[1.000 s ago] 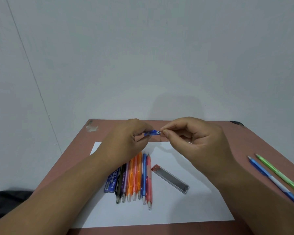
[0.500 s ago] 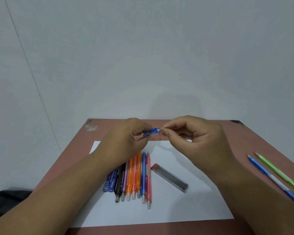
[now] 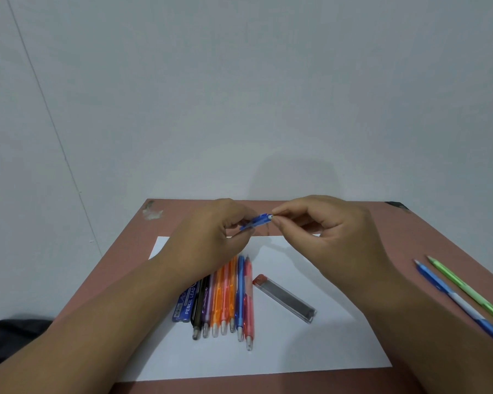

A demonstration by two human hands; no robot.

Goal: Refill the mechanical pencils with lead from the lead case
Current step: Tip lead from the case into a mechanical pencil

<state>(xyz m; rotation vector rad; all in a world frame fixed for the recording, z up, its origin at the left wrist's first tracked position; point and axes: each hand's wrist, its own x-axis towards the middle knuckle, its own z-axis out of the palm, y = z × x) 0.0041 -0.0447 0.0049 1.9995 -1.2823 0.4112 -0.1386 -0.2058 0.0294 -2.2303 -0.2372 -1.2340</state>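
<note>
Fingers of the left hand [image 3: 211,240] curl around a blue pencil [image 3: 256,221] above the table [image 3: 410,251], toward 12 o'clock. Right hand [image 3: 325,240] pinches shut at its white end. Lead case [image 3: 284,298] lies at 6 o'clock.

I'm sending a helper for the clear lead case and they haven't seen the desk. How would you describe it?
On the white sheet on the reddish table, look just right of the row of pencils. The clear lead case lies alone, slanted, see-through with dark leads and a red cap, unlike the blue case at the row's left.
</note>
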